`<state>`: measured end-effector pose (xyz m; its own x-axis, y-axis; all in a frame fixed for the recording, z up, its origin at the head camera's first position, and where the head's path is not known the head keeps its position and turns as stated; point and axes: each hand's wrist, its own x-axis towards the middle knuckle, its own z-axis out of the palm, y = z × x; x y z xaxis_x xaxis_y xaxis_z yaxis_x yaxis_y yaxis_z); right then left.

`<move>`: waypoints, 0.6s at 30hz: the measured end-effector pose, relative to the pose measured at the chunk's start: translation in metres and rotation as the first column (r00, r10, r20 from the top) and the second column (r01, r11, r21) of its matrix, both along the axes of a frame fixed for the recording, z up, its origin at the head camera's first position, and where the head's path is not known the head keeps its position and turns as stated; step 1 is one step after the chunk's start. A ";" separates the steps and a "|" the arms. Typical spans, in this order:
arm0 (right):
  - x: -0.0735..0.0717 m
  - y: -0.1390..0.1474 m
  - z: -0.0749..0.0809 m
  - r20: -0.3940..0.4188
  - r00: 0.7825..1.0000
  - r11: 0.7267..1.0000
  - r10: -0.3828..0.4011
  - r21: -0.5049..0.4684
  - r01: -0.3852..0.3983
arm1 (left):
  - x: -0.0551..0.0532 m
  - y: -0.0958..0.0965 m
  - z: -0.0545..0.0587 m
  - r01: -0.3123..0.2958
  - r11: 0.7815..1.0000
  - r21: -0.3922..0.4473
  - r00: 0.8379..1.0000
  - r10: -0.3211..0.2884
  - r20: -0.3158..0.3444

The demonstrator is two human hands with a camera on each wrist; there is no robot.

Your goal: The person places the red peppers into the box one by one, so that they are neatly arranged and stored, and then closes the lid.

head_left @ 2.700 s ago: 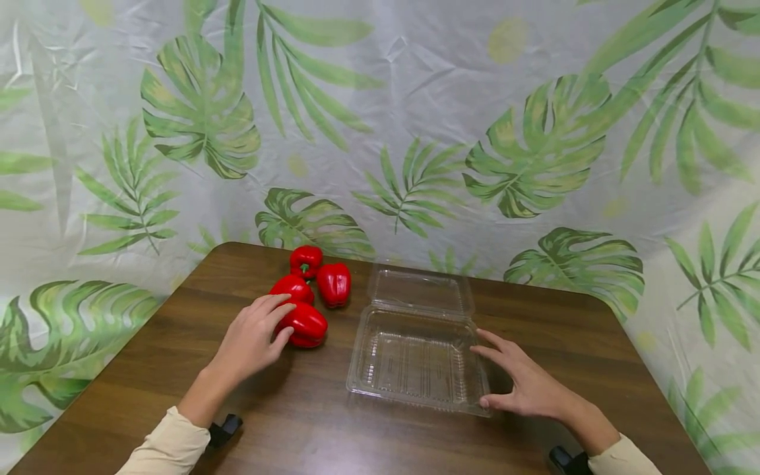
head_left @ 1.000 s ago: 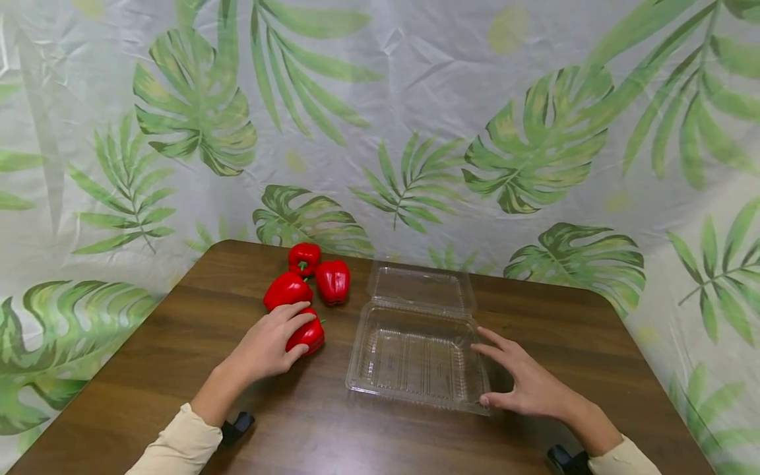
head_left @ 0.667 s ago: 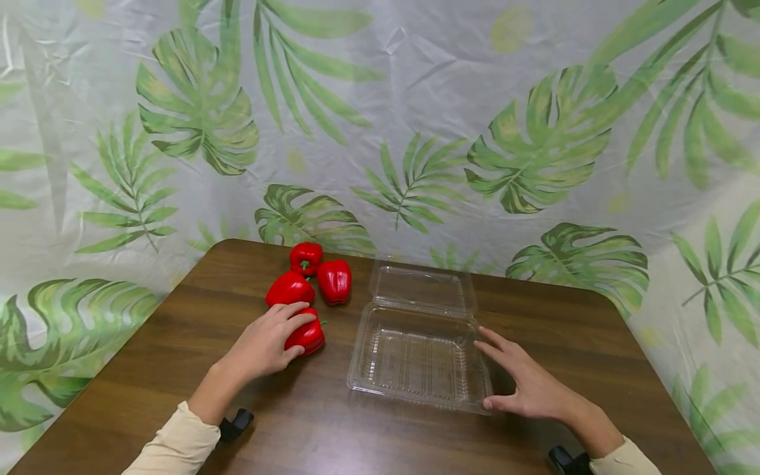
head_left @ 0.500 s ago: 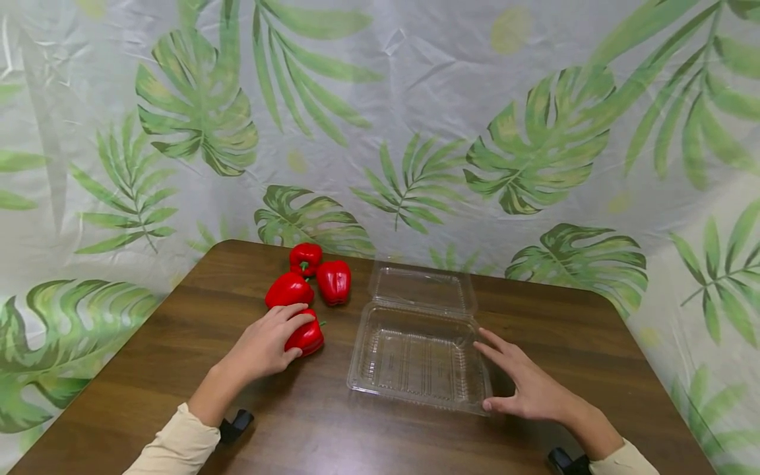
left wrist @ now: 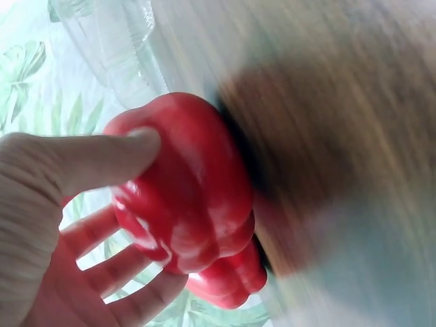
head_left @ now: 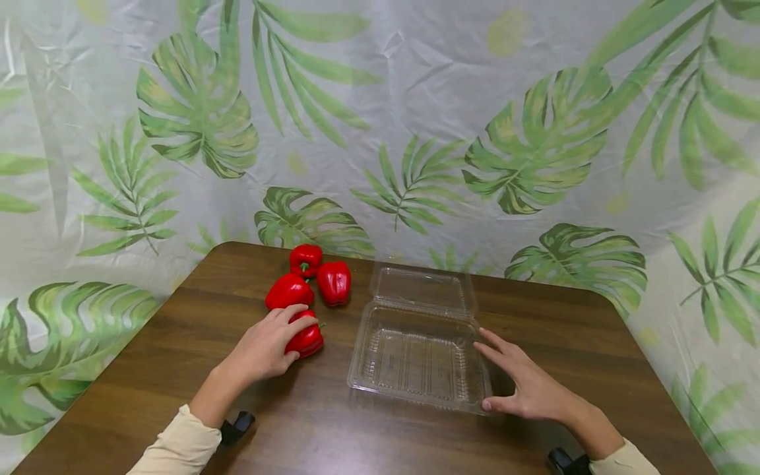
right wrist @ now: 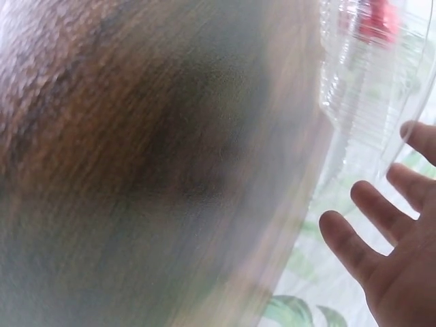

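Observation:
My left hand (head_left: 265, 346) grips the nearest red bell pepper (head_left: 306, 340). In the left wrist view the thumb (left wrist: 139, 150) lies against one side of this pepper (left wrist: 184, 177), and the fingers reach behind it. Its green stem points right, towards the clear plastic clamshell container (head_left: 415, 402). At the container's right side is my right hand (head_left: 527, 382), thumb by the near corner and two fingertips at the rim. The right wrist view has the fingers (right wrist: 347, 245) spread and nearly straight beside the clear wall (right wrist: 334, 88).
Three more red bell peppers stand behind the gripped one: one touching-close (head_left: 289, 291), one to the right (head_left: 334, 284), one farthest back (head_left: 305, 260). The container's lid (head_left: 421, 290) lies folded back towards the leaf-print curtain (head_left: 427, 99). All rest on a brown wooden table (head_left: 309, 429).
My left hand has moved a little right and closed round the nearest pepper, which has turned so its stem shows on the right. The pepper behind shifted slightly left. My right hand stayed put.

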<state>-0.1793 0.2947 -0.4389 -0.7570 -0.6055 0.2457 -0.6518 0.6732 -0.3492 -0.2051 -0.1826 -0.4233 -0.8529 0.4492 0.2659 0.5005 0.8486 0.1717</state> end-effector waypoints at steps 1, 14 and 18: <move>0.000 0.000 0.000 -0.001 1.000 1.000 0.000 0.001 0.000 | 0.000 0.000 -0.001 -0.001 1.000 0.006 1.000 0.001 0.001; 0.000 0.001 -0.001 0.009 1.000 1.000 -0.012 -0.015 0.012 | -0.001 -0.002 -0.004 0.037 0.998 0.042 0.999 -0.035 -0.041; 0.000 0.002 -0.001 0.038 0.999 1.000 -0.008 -0.028 0.009 | -0.001 -0.004 -0.004 0.061 0.997 0.051 0.997 -0.059 -0.049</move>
<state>-0.1795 0.2967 -0.4401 -0.7714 -0.5918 0.2339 -0.6318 0.6683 -0.3928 -0.2061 -0.1863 -0.4273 -0.8106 0.4836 0.3302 0.5590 0.8071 0.1900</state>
